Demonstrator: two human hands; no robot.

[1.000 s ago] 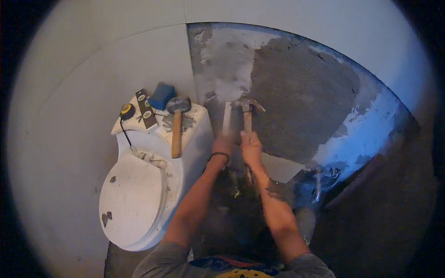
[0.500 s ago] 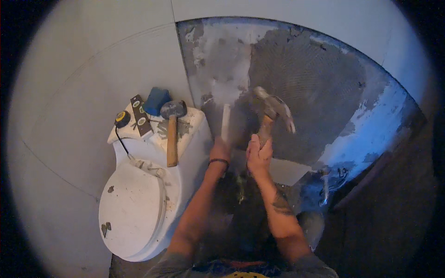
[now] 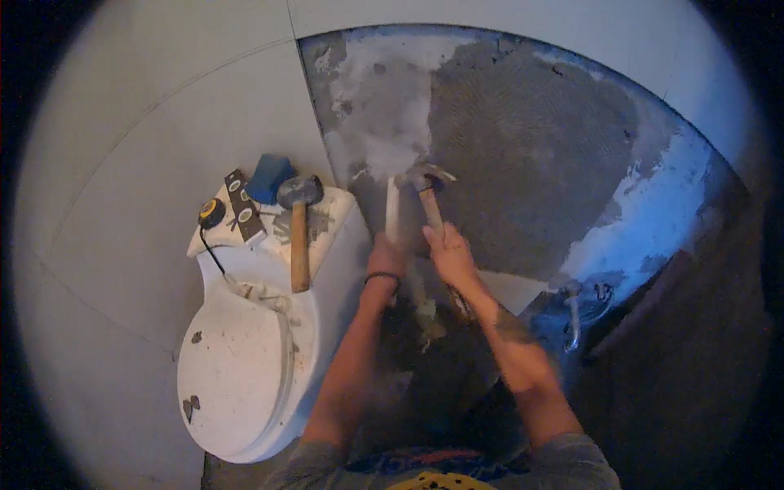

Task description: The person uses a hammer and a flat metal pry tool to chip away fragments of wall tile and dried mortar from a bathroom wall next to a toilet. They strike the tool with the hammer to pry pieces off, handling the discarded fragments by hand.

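Note:
My left hand (image 3: 386,260) is closed on a pale straight bar (image 3: 393,202), which points up toward rough, whitish patched plaster (image 3: 384,114). My right hand (image 3: 452,257) grips a claw hammer (image 3: 431,204) by its handle; the hammer's head is beside the bar's upper end, and I cannot tell whether they touch. Left of my hands, a white toilet (image 3: 237,376) carries a rubber mallet (image 3: 300,245), a short black level (image 3: 242,207), a blue sponge (image 3: 269,178) and a yellow-and-black tape measure (image 3: 211,213) on its tank.
Pale tiles (image 3: 122,204) line the left and top of the view, around the bare rough patch. At the lower right are a metal tap (image 3: 572,314) and a pale board (image 3: 510,290). Dark shadow covers the far right.
The hammer swung out to the right half a second ago and is now back to the left, by the bar's upper end. My left hand stays on the bar.

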